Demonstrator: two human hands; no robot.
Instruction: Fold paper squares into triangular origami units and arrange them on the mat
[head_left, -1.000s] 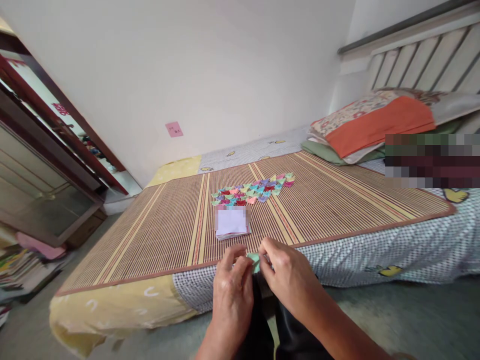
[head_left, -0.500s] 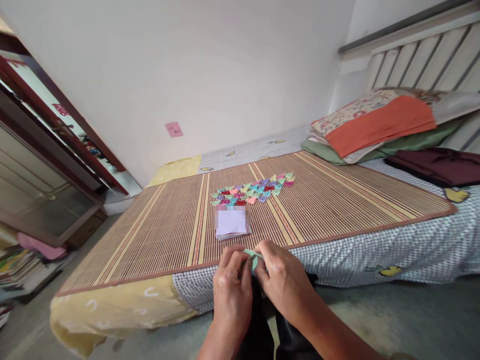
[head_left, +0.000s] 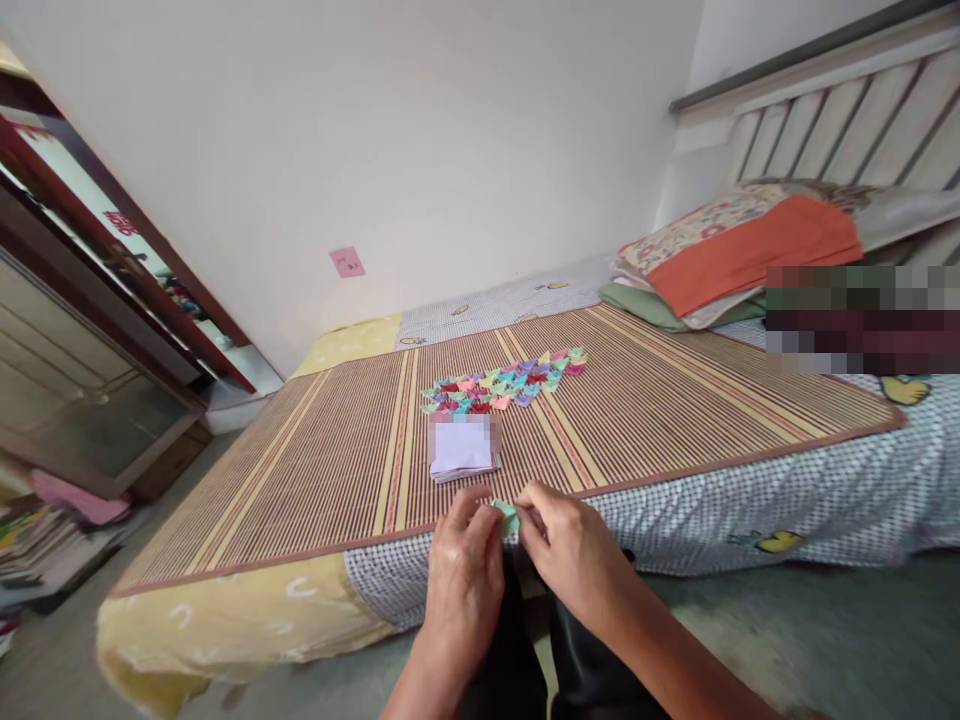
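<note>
A small piece of light green folded paper is held between my two hands, above the near edge of the bed. My left hand pinches its left side between thumb and fingers. From the right, my right hand grips the other side with its fingertips. Part of the paper is hidden by my fingers. Just beyond my hands lies a stack of pale paper sheets, its upper part blurred out. Behind that stack, many small folded paper pieces in mixed colours stand in slanting rows.
A striped bamboo mat covers most of the bed. At the right are stacked pillows with an orange cover and a blurred-out dark patch. A pink note is on the wall. Books lie low at the left.
The green paper has turned slightly and shows a broader face between my hands. My fingers have shifted their hold a little. The stack and the coloured pieces stay where they were.
</note>
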